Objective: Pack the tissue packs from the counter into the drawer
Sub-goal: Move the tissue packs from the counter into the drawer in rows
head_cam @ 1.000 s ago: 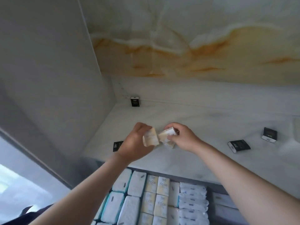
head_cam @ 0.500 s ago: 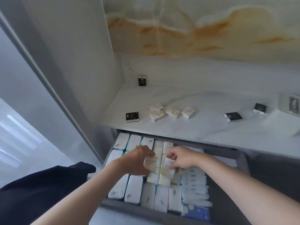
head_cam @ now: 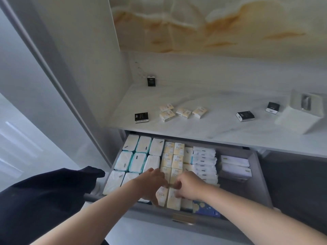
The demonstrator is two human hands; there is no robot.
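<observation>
White marble counter (head_cam: 221, 124) above the nearly full grey drawer (head_cam: 260, 175) keeps four cream packs (head_cam: 183, 113) unpacked, while your left hand (head_cam: 150, 184) and right hand (head_cam: 190, 187), fingers curled, press two cream packs (head_cam: 168, 196) into its front row.

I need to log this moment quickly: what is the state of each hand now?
Left hand: closed on a cream tissue pack in the drawer.
Right hand: closed on the neighbouring cream pack.

Glossy marble-look counter (head_cam: 221, 126), veined and smooth. Tissue packs (head_cam: 183, 113) shine in plastic wrap. Drawer (head_cam: 260, 175) matt grey, brassy metal handle (head_cam: 184, 219).
</observation>
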